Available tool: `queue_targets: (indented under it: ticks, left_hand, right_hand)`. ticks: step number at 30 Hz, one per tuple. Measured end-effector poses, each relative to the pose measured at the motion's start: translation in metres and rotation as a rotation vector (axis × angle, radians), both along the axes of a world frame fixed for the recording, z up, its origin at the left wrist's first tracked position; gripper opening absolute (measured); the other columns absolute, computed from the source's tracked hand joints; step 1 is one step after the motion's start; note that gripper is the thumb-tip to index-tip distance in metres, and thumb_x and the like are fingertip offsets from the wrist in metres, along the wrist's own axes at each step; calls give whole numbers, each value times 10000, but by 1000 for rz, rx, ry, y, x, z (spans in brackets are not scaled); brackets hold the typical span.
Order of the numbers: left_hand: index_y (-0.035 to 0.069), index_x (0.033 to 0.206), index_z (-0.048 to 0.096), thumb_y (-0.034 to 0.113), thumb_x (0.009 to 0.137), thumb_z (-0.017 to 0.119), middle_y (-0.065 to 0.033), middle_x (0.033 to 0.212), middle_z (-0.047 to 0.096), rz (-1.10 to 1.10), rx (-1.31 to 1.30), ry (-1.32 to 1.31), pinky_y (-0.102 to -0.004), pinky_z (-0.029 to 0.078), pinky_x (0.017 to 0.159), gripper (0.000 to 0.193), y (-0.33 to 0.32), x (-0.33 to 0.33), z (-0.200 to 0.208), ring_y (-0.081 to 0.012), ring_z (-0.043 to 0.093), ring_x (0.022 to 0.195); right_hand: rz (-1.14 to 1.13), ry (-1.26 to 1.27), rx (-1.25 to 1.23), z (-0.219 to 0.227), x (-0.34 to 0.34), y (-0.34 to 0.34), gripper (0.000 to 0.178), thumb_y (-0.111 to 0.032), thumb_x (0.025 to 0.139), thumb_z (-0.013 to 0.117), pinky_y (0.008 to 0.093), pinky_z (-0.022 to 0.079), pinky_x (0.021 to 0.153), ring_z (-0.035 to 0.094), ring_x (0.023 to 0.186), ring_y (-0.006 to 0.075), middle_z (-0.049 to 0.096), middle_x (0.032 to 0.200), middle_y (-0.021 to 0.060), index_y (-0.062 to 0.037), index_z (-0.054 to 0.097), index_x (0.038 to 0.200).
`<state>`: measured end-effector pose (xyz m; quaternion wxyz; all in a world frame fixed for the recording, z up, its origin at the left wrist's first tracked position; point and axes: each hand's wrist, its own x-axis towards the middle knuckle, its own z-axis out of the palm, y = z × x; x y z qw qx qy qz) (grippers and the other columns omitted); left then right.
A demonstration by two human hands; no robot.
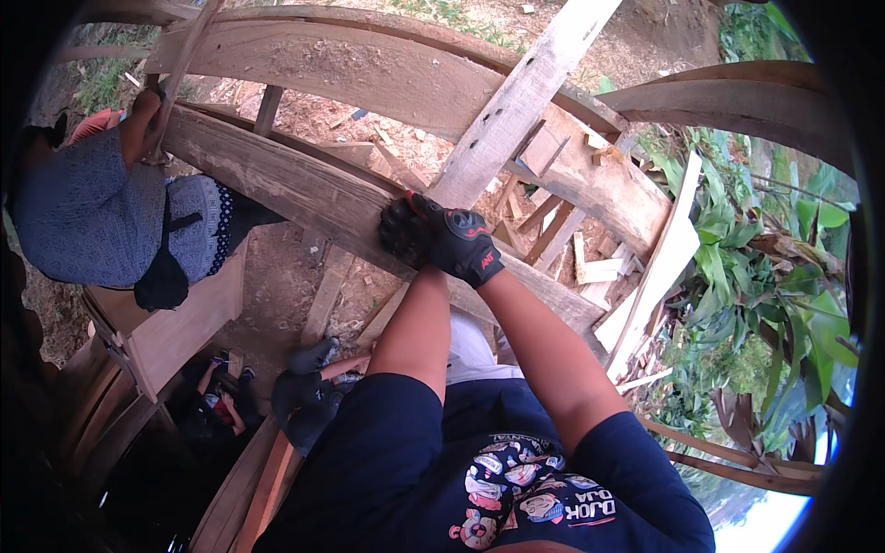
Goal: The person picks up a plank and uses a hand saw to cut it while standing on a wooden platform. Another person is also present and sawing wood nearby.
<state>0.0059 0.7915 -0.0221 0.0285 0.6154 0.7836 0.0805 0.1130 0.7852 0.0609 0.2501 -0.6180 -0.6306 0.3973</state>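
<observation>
My left hand (404, 238) and my right hand (467, 247), both in black work gloves with red trim, are pressed together over a long weathered wooden beam (295, 184). The right glove, with a hard knuckle guard, overlaps the left. My fingers look curled, and whatever they might hold is hidden between the gloves. Just beyond my hands is the lower end of a pale plank (516, 106) with dark holes along it. It slants up to the right across a broad curved timber (350, 74).
At left, a person in a patterned blue top (92, 203) leans by the beam, near a wooden box (189, 313). Other people are lower down. Wood offcuts (599, 269) and chips lie below the frame. Green plants (728, 267) grow at right, beside a pale board (659, 263).
</observation>
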Motion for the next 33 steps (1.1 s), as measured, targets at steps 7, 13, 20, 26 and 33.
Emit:
queue_targets:
  ticks: [7,13,20,26,33]
  left_hand:
    - [141,1085,648,393,948,662,-122,1102,666,-5,-29,19,-512,533,891,287,-1,-1,-8,-358,668,1029]
    - [135,1079,655,396,952,662,-129,1099,669,-9,-58,19,-516,537,883,291,1,0,-2,-365,672,1025]
    - [127,1071,663,399,956,661,-137,1095,672,78,-177,14,-520,542,874,296,11,2,18,-372,676,1021]
    - [121,1043,671,393,956,662,-142,1072,675,142,-213,13,-522,545,864,286,21,10,18,-376,680,1003]
    - [131,957,668,340,936,662,-128,976,669,91,-125,69,-511,545,838,209,14,3,0,-365,685,940]
  right_hand:
    - [29,157,22,21,36,-28,601,-288,1031,616,415,570,1013,709,1211,347,653,1487,112,-250,487,1617]
    - [-76,144,56,30,31,-32,572,-240,998,659,437,599,898,736,1071,363,721,1320,138,-228,568,1563]
    - [-136,32,-18,155,61,-95,631,-130,966,688,447,583,705,724,759,371,767,992,167,-234,564,1576]
    - [-90,31,-116,238,108,-142,651,-61,924,700,458,613,786,765,917,352,749,1278,165,-140,564,1555]
    - [-142,75,-39,214,100,-126,611,-4,915,664,402,563,653,713,670,350,756,897,176,-113,628,1515]
